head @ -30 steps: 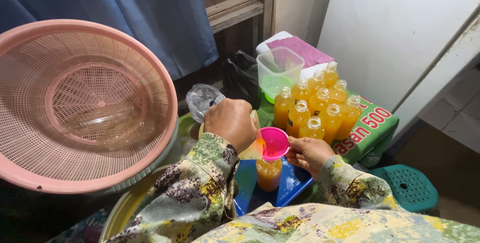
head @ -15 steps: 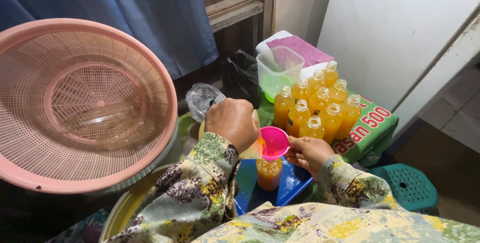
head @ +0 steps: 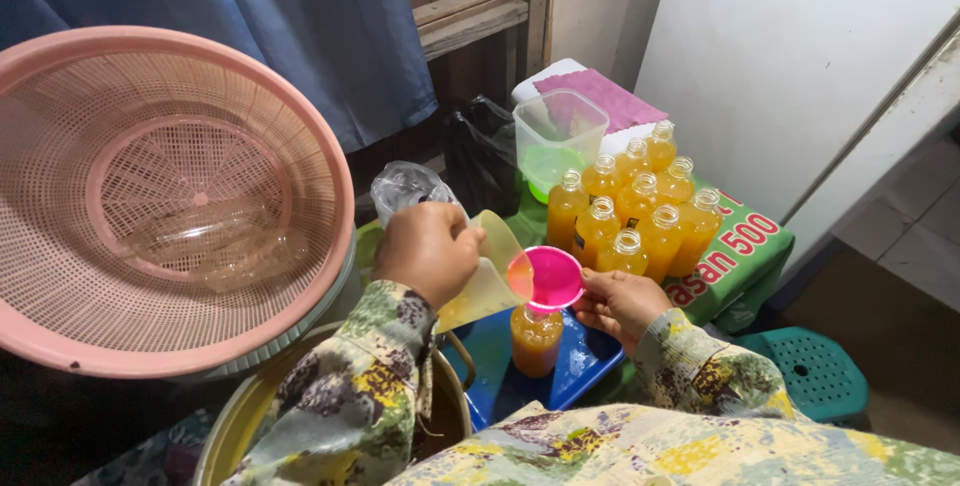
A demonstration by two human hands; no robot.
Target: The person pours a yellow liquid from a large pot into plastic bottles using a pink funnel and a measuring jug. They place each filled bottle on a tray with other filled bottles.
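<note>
My left hand (head: pixel 428 249) grips a clear plastic jug (head: pixel 487 273) tilted to the right, its spout over a pink funnel (head: pixel 553 278). The funnel sits in the neck of a small bottle (head: pixel 535 341) mostly full of orange liquid, standing on a blue tray (head: pixel 580 366). My right hand (head: pixel 618 303) holds the funnel's right rim. Behind it stand several filled orange bottles (head: pixel 633 208) without caps on a green box (head: pixel 735 261).
A large pink mesh basket (head: pixel 150 196) leans at the left. A yellow-rimmed pot (head: pixel 240 421) sits below my left arm. A clear container (head: pixel 556 136) stands by the bottles, a crumpled clear bag (head: pixel 405 188) behind my hand, a teal stool (head: pixel 810 371) at the right.
</note>
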